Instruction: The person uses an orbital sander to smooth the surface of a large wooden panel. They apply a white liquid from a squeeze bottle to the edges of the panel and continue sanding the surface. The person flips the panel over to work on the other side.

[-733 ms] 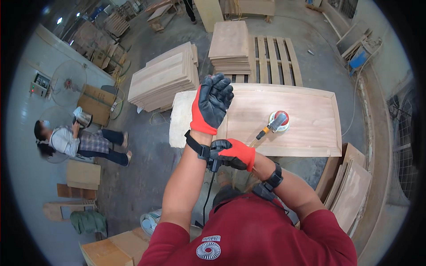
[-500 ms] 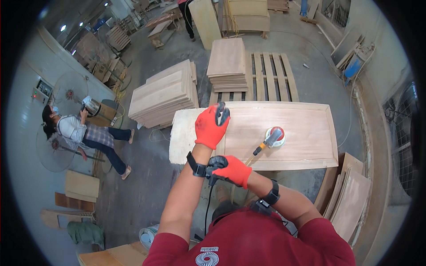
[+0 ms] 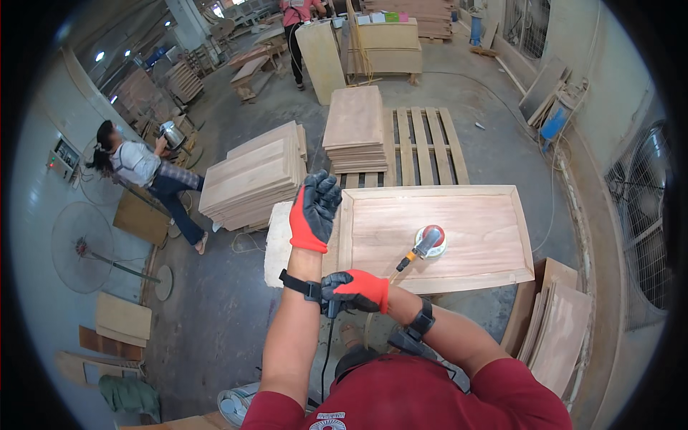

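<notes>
My left hand (image 3: 315, 211), in a red glove with a black palm, is raised with the palm showing. Its fingers are loosely curled and it holds nothing. Around my left wrist runs a black strap (image 3: 295, 284) with a small black device and a hanging cable. My right hand (image 3: 356, 291), gloved alike, is closed on that device, its thumb along the top. Beyond my hands lies a framed wooden panel (image 3: 387, 215) on a pale board (image 3: 278, 251). A round sander (image 3: 431, 242) with a red top and a hose rests on the panel.
Stacks of wooden panels (image 3: 251, 179) stand ahead, one (image 3: 352, 125) on a slatted pallet (image 3: 423, 147). Boards (image 3: 559, 330) lean at the right. At the left, a co-worker (image 3: 136, 165) carries a metal kettle (image 3: 172, 135) past a standing fan (image 3: 82, 247).
My left hand has turned to show its palm and moved slightly left and nearer. My right hand stays at the left wrist. The co-worker has moved forward, and the view has tilted up.
</notes>
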A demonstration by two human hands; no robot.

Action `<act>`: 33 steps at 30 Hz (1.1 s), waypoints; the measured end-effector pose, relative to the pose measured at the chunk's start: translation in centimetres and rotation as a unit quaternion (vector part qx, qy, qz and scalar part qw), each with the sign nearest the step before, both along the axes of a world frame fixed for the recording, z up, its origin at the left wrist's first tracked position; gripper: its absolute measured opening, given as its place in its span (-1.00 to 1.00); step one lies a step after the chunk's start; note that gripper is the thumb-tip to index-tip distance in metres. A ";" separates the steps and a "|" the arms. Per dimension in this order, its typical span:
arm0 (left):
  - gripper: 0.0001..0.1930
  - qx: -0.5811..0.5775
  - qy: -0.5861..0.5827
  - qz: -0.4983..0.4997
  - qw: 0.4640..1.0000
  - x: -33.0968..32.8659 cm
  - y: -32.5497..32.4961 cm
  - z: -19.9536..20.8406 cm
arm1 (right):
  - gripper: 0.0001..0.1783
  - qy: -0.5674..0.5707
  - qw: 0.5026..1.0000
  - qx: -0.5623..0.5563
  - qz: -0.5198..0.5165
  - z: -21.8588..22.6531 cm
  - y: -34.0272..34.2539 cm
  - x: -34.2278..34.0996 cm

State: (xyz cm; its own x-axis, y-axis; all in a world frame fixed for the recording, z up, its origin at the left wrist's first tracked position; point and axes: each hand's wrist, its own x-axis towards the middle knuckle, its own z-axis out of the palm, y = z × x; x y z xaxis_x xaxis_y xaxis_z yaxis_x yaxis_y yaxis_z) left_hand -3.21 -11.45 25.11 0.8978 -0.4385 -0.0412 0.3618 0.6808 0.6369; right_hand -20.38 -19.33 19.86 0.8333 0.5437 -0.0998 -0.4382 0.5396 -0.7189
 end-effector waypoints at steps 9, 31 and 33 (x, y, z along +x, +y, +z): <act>-0.65 0.580 -0.630 0.153 0.493 -3.7 0.7 -2.8 | -0.65 0.001 0.996 -0.066 -0.056 -2.9 2.6 -1.6; -0.67 0.249 -0.188 0.035 0.949 -2.1 3.3 -2.4 | -0.28 -0.019 0.997 -0.043 -0.066 -0.2 1.6 -0.7; -0.66 0.237 -0.187 0.038 0.953 -2.9 2.4 -2.5 | -0.26 -0.034 0.999 -0.022 0.002 0.1 2.5 -0.4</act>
